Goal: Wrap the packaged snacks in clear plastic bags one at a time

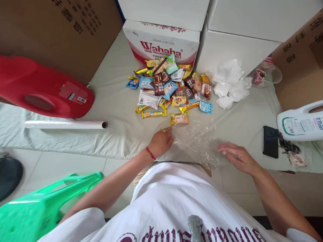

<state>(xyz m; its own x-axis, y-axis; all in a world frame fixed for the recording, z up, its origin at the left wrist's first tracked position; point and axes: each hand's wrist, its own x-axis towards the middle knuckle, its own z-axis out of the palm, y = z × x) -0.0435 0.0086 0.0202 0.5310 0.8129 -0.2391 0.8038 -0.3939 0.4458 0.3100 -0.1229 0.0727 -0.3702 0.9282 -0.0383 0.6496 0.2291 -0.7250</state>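
1. Furthest out to the left of the left hand [160, 143], a red jug [42, 89] is seen lying on its side on the bench [121, 111], with a roll of clear film [65, 125] laid just in front of it.
2. Closer in, the left hand is closed into a loose fist, and an edge of the clear plastic bag [196, 141] is pinched between its fingers; a red cord is worn at the wrist.
3. Just beyond that hand, a yellow snack packet [179, 118] lies by the bag's far edge, and a heap of wrapped snacks [171, 89] is piled further off before a Wahaha carton [161, 42].
4. Between the two hands, the bag is spread flat on the bench at its near edge. It is judged very light, limp, slippery and easily torn; it is best taken by pinching its edge or mouth.
5. The right hand [237, 156] is open, fingers spread and blurred, at the bag's right edge; whether it touches cannot be told.
6. Right of that hand, a black phone [270, 141], keys [287, 146] and a white jug [301, 122] are found.
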